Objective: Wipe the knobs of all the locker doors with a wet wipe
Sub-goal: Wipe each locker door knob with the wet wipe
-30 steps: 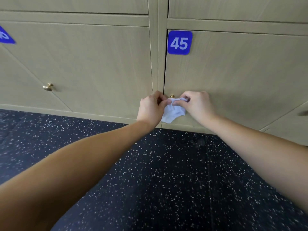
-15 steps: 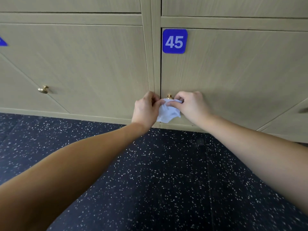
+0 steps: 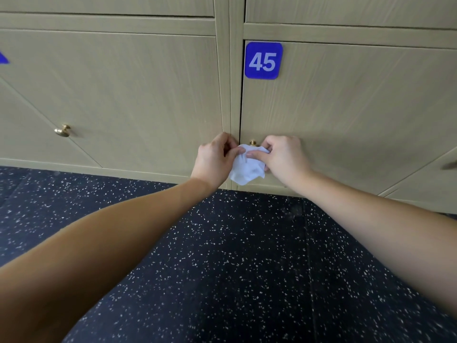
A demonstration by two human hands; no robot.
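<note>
Both hands meet low on the locker door (image 3: 346,115) marked with the blue number plate (image 3: 263,60) reading 45, and between them hangs the crumpled white wet wipe (image 3: 247,168); the left hand (image 3: 214,160) pinches its upper left edge between thumb and curled fingers, while the right hand (image 3: 284,157) pinches the upper right edge, its forefinger lying across the top of the cloth. Just above the wipe, between the two sets of knuckles, the top of a brass knob (image 3: 252,142) peeps out — the wipe and fingers cover the rest of it, so whether the cloth touches the metal cannot be told. To the left, well apart, a second brass knob (image 3: 63,131) stands uncovered on the neighbouring door (image 3: 123,95), whose own blue plate (image 3: 3,59) shows only as a corner at the frame's edge. A narrow upright post (image 3: 227,70) parts the two doors. At the far right edge a dark, blurred shape (image 3: 450,165) juts from a third door (perhaps another knob; too smeared to say). Count, then: two hands, one wipe, two clear knobs, two plates. Below runs the dark speckled floor (image 3: 235,268), crossed by both bare forearms
</note>
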